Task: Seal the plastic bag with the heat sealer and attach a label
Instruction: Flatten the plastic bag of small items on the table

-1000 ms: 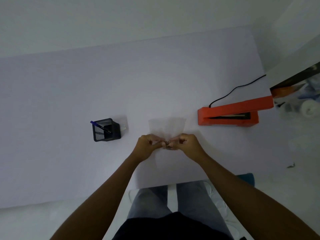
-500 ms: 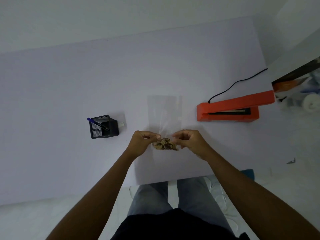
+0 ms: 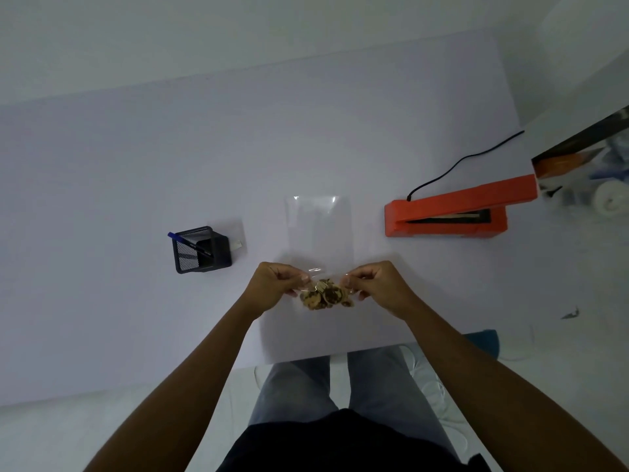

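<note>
A clear plastic bag [image 3: 319, 229] lies stretched away from me on the white table [image 3: 136, 185], its far end flat. Brown dried pieces [image 3: 325, 296] are bunched in its near end. My left hand [image 3: 277, 284] pinches the bag's left side and my right hand [image 3: 376, 286] pinches its right side, just above the brown pieces. An orange heat sealer [image 3: 452, 214] stands to the right of the bag with its arm raised. A small white label [image 3: 237, 245] peeks out behind the pen holder.
A black mesh pen holder [image 3: 200, 248] with a blue pen stands left of the bag. The sealer's black cable [image 3: 463, 161] runs back to the right. Clutter lies off the table's right edge. My legs show below the near table edge.
The bag has been pulled out longer and flatter away from me, and the brown pieces now show between my hands, which have moved slightly apart.
</note>
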